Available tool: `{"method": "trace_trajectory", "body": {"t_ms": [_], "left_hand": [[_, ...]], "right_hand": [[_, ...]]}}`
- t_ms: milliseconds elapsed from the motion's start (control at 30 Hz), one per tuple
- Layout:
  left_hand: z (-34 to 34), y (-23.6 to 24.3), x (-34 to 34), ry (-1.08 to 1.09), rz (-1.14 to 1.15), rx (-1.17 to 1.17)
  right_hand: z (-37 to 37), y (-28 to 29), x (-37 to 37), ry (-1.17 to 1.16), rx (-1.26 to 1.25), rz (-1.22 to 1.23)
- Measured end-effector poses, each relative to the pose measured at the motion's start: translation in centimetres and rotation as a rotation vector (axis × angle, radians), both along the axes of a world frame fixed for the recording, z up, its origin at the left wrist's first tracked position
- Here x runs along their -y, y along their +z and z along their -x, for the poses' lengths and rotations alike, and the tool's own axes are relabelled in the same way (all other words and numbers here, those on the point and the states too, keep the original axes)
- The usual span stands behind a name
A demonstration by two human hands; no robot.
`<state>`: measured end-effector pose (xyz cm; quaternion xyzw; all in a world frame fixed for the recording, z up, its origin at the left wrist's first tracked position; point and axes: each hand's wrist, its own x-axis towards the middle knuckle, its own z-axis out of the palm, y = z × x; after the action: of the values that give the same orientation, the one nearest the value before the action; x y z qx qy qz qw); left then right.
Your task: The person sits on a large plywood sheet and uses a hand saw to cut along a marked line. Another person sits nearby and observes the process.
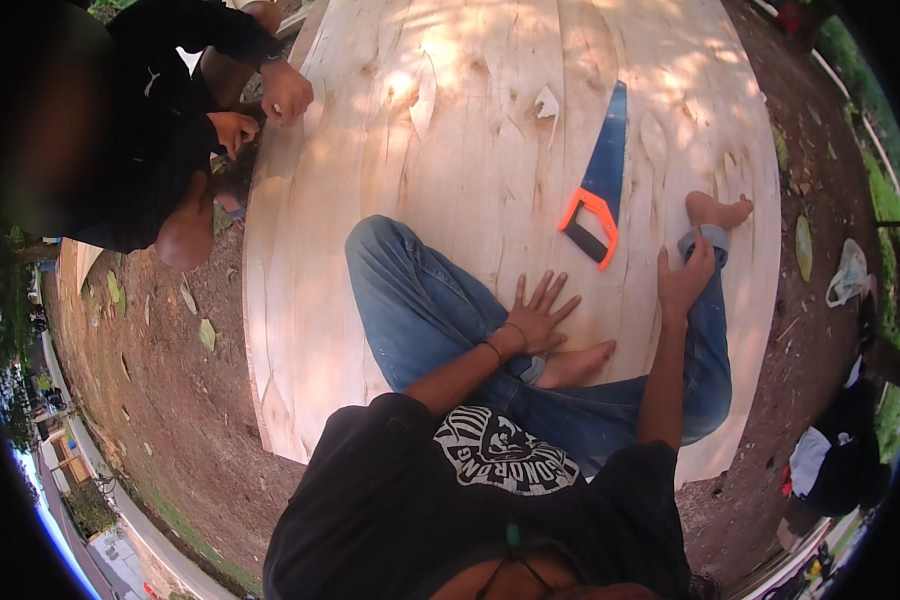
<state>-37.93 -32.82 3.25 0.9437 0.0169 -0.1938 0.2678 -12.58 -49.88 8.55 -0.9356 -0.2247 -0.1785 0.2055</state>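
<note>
I sit on a large pale plywood sheet (490, 210) with my legs folded. My left hand (540, 322) lies on the wood with its fingers spread, just above my bare foot (575, 365). Next to my other ankle, my right hand (684, 280) rests by the rolled jeans cuff (705, 236); its thumb stands apart from the fingers and no object shows in it. Beyond both hands a handsaw (604, 165) lies flat, its blue blade pointing away from me and its orange and black handle toward me. Neither hand touches it.
At the far left another person in dark clothes (145, 130) crouches beside the sheet, one hand (286, 92) at its edge. Brown soil with scattered leaves (207, 335) surrounds the wood. A white plastic bag (848, 274) and a dark bundle of cloth (838, 465) lie on the right.
</note>
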Motion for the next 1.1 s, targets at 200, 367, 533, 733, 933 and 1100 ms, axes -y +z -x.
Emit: {"method": "trace_trajectory", "body": {"t_ms": [200, 367, 533, 733, 933, 1100], "left_hand": [[0.3, 0.4, 0.0, -0.042, -0.017, -0.041], [0.7, -0.3, -0.3, -0.023, -0.058, 0.038], [0.5, -0.4, -0.5, -0.006, -0.002, 0.013], [0.3, -0.4, -0.3, -0.024, -0.005, 0.002], [0.5, -0.2, -0.7, -0.007, 0.030, -0.003], [0.3, 0.0, -1.2, -0.031, 0.028, -0.027]], "right_hand": [[9.7, -4.1, -7.6, 0.393, -0.419, 0.054], [10.8, -5.2, -8.3, 0.347, -0.395, 0.023], [10.4, -3.7, -8.1, 0.291, -0.429, 0.023], [10.5, -2.2, -6.0, 0.355, -0.466, 0.015], [10.9, 5.7, -4.7, 0.413, -1.051, -0.636], [15.5, 6.1, -3.6, 0.379, -1.155, -0.728]]}}
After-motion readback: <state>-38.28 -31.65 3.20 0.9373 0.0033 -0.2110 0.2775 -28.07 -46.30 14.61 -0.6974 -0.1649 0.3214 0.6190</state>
